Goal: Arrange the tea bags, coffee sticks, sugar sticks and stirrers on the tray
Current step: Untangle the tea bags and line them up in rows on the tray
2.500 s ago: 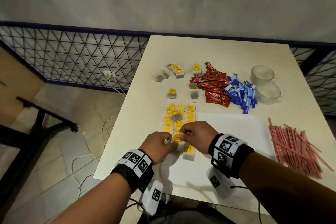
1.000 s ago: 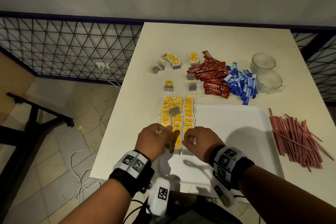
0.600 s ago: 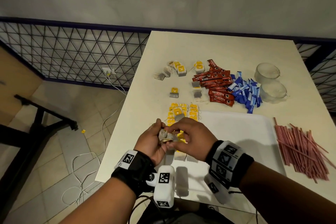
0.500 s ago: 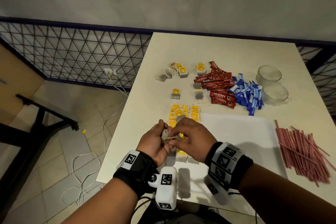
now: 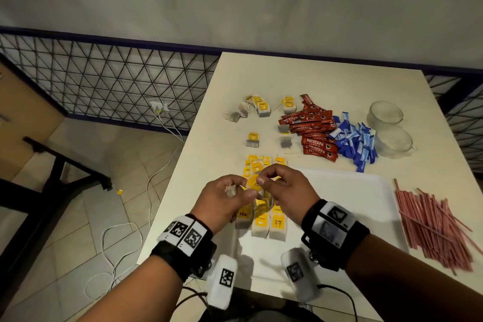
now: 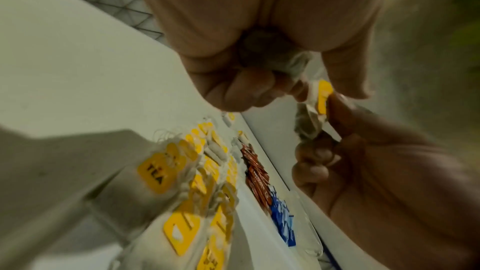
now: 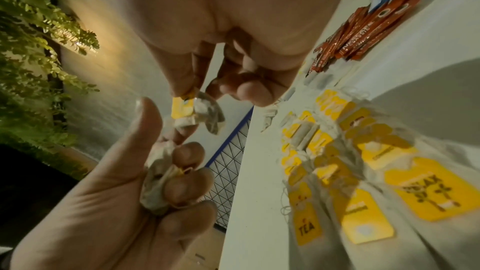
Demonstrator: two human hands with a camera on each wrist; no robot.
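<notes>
Both hands hover over the left end of the white tray (image 5: 352, 204), above rows of yellow-tagged tea bags (image 5: 261, 222). My left hand (image 5: 232, 191) curls round a crumpled tea bag (image 7: 155, 182). Close to its right, my right hand (image 5: 261, 179) pinches the yellow tag (image 7: 182, 107) of a second tea bag (image 7: 210, 116) that hangs below its fingertips. Loose tea bags (image 5: 257, 107) lie on the table beyond the tray. Red coffee sticks (image 5: 313, 133) and blue sugar sticks (image 5: 355, 144) are heaped behind the tray. Pink stirrers (image 5: 431, 222) lie to its right.
Two clear glass cups (image 5: 386, 115) stand at the back right of the cream table (image 5: 287, 73). The table's left edge drops to a tiled floor with white cables (image 5: 156, 165). A black wire fence (image 5: 104, 73) runs behind, and a dark stand (image 5: 52, 178) is at the left.
The hands have lifted off the tea bag rows with tea bags in them. In the last half second they have drawn slightly apart, the right hand pulling the yellow tag up and away.
</notes>
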